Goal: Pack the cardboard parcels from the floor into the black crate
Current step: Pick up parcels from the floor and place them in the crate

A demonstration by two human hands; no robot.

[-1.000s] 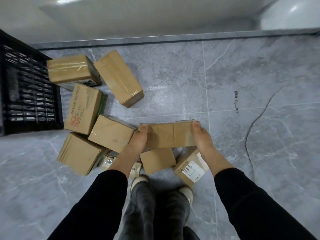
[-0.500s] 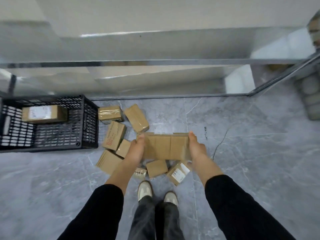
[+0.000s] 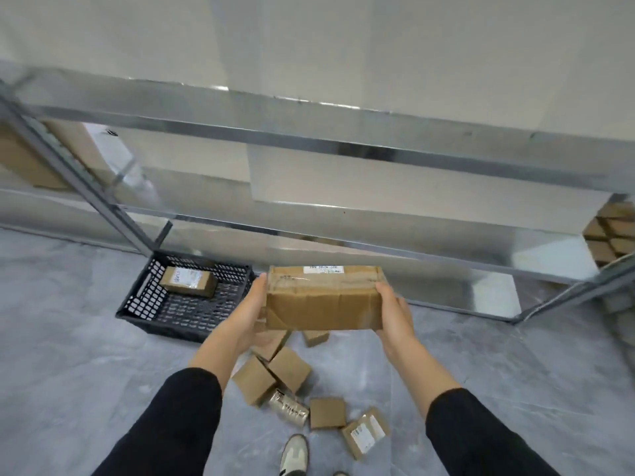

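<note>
Cardboard box is up in the air, left hand and right hand gripping its ends. Black crate sits at 9 o'clock of it (one parcel inside), loose parcels on the floor at 6.

One wide-angle view looks from the person's head, forward and down onto the floor, facing a metal shelf close ahead. The hands, left hand and right hand, grip a parcel at arm's length, mid-frame.
</note>
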